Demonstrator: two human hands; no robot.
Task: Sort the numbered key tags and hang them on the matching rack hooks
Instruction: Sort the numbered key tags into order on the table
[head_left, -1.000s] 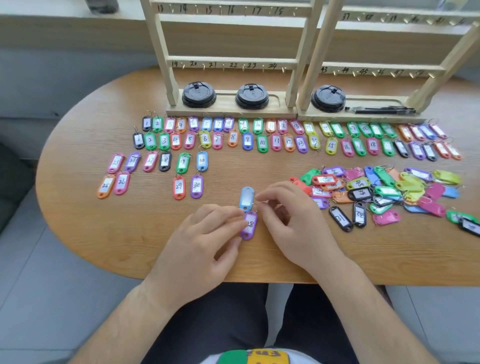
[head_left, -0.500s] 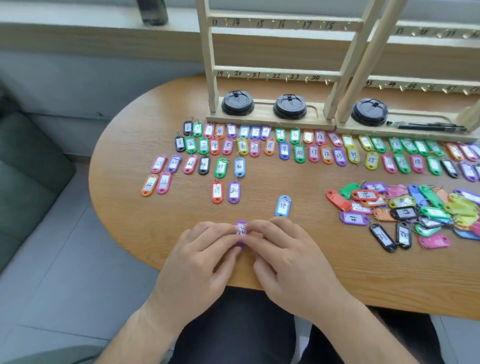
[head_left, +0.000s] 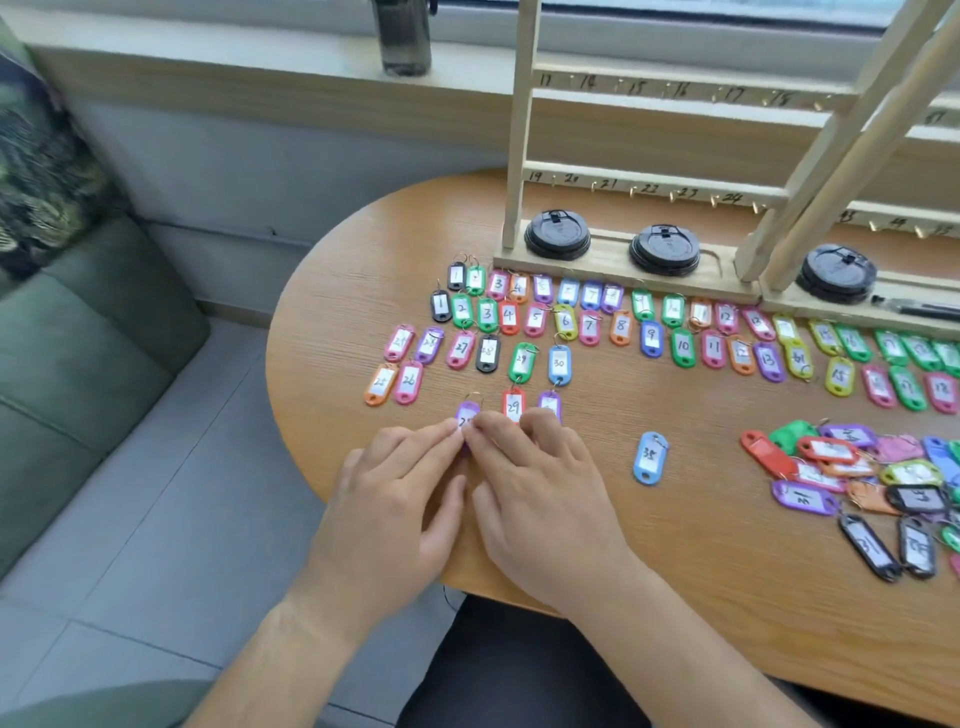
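The purple tag (head_left: 467, 414) lay flat on the table (head_left: 675, 561), just left of the red 29 tag (head_left: 513, 406). The left hand (head_left: 395, 499) and the right hand (head_left: 540, 493) had almost straight fingers, and their tips pressed on the tag together. It looked light, hard and smooth, so it might slide. A pinch on its two long sides looked best.

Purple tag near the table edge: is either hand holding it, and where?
The purple tag lies on the table; fingertips of left hand and right hand press its lower half, ring free. No pinching grip shows.
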